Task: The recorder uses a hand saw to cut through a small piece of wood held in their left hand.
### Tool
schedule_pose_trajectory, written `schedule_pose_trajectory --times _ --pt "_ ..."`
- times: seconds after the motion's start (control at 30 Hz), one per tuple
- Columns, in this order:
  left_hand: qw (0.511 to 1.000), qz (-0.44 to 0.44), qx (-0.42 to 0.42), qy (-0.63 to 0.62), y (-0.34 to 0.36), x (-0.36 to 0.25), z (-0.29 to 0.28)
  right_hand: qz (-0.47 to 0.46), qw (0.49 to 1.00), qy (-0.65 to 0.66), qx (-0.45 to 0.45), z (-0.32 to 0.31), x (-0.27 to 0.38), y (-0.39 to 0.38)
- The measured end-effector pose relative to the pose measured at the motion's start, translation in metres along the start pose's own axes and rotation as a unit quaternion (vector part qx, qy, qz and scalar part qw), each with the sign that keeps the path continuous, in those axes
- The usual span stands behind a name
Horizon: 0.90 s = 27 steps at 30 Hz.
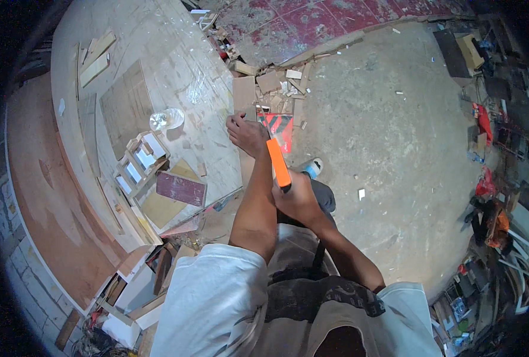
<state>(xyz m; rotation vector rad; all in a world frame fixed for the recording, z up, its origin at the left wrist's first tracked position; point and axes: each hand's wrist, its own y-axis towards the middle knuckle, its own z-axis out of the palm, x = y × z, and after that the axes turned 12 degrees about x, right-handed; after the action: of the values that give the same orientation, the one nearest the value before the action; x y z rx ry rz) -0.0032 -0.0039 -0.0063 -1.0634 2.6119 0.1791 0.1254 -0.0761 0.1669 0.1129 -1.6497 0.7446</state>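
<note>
My right hand (pixel 297 193) grips an orange-and-black handled tool (pixel 279 163), apparently a hand saw, its thin blade pointing away from me beside a narrow wooden board (pixel 243 95). Fingers curled, my left hand (pixel 246 134) holds that board at the edge of a pale work surface (pixel 205 77). Just beyond the handle lies a red-and-black striped flat packet (pixel 282 134), with loose offcuts (pixel 279 83) farther forward. Part of the blade and board are hidden by my hands and the handle.
A clear jar (pixel 163 119), slotted wooden piece (pixel 142 157) and purple panel (pixel 180 189) rest on the left surface. A long brown board (pixel 56 178) lies farther left. My foot (pixel 312 168) stands on concrete floor (pixel 395 149); piled scrap (pixel 502 226) lines the right.
</note>
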Motion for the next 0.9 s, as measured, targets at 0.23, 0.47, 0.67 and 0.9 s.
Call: schedule_pose_trajectory --times 0.23,0.47,0.67,0.9 --pt "0.999 -0.002 0.0 -0.047 0.0 -0.008 -0.002 0.042 0.998 -0.026 -0.029 0.004 -0.008 0.016" --pt "1.0 -0.007 0.015 -0.026 -0.001 -0.011 -0.001 0.013 0.999 -0.012 -0.027 -0.001 -0.001 0.0" --pt "1.0 -0.005 0.02 -0.011 -0.001 -0.003 -0.003 0.032 0.999 0.02 -0.021 0.008 0.014 -0.026" --pt "1.0 -0.016 0.024 -0.007 0.0 -0.003 -0.003 0.011 0.997 -0.055 -0.05 0.012 0.011 -0.025"
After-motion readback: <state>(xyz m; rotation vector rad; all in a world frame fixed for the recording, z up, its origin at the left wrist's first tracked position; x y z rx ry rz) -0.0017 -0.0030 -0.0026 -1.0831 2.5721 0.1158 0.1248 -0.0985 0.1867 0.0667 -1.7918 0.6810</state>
